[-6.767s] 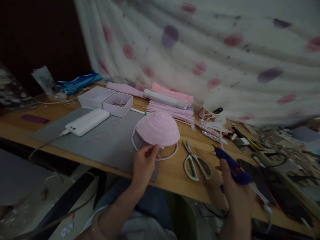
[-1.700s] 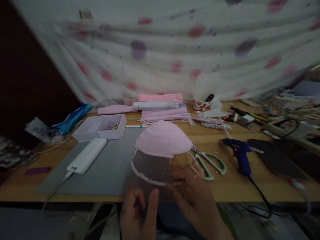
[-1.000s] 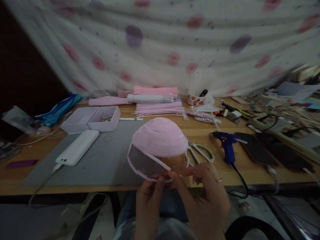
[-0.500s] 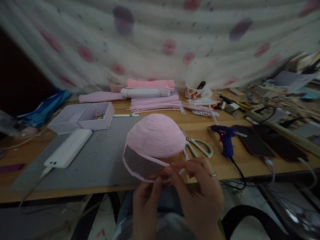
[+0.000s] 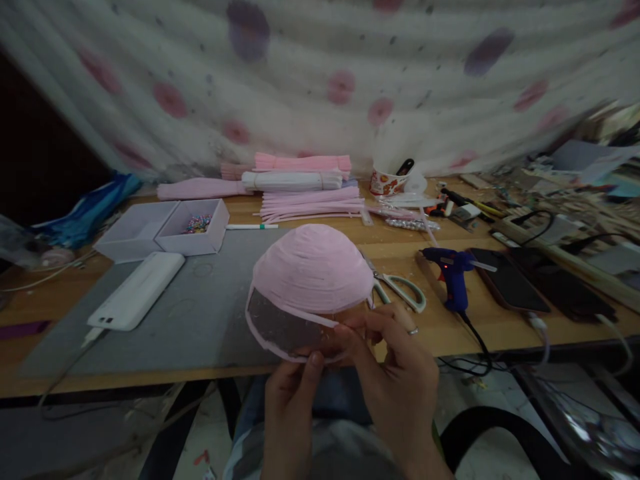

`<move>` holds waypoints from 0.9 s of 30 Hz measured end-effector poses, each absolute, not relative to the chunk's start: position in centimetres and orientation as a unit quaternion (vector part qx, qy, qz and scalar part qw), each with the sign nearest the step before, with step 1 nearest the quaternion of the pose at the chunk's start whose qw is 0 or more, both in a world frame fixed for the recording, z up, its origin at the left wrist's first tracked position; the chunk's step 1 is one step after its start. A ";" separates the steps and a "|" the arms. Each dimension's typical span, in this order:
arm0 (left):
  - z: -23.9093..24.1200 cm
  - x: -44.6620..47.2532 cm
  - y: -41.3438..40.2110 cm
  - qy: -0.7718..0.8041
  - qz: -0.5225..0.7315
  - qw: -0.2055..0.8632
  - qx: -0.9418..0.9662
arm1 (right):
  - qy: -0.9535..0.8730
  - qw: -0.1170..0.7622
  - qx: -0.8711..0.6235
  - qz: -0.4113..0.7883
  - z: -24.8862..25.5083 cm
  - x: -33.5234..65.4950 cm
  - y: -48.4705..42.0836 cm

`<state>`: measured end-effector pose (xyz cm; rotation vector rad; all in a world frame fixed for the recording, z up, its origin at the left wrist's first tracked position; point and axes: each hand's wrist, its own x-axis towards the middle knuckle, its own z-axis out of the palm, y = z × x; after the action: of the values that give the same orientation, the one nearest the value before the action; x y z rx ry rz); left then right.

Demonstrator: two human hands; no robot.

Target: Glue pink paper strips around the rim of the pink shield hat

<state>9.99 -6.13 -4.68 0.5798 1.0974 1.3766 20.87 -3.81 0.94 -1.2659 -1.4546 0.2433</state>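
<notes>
A dome (image 5: 313,270) wrapped in rows of pale pink fuzzy strip is held tilted over the table's front edge. Its lower part is bare and see-through, ringed by a pink rim. My left hand (image 5: 293,397) is closed on that rim at the near side, thumb on top. One pink strip (image 5: 310,318) runs loose from the dome's wrapped part across the see-through gap. Its end is pinched between the thumb and forefinger of my right hand (image 5: 393,363), which wears a ring. My fingers hide the strip's tip.
Scissors (image 5: 400,290) lie right of the dome, then a blue glue gun (image 5: 453,277) with a lit red light and two phones (image 5: 510,280). Bundles of pink and white stems (image 5: 310,203) lie behind. Left are a bead box (image 5: 193,230) and a white power bank (image 5: 137,291) on a grey mat (image 5: 210,313).
My right hand has shifted slightly left and its fingers have closed in nearer the strip's end. The left hand and dome have hardly moved.
</notes>
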 end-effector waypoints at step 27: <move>-3.5 9.4 -5.6 0.486 0.577 0.587 0.294 | -0.639 0.549 -0.529 0.103 1.2 21.7 -1.7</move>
<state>9.41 -5.60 -3.50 0.6857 1.1316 1.3440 21.75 -1.75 1.22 -1.2521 -1.5123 0.2440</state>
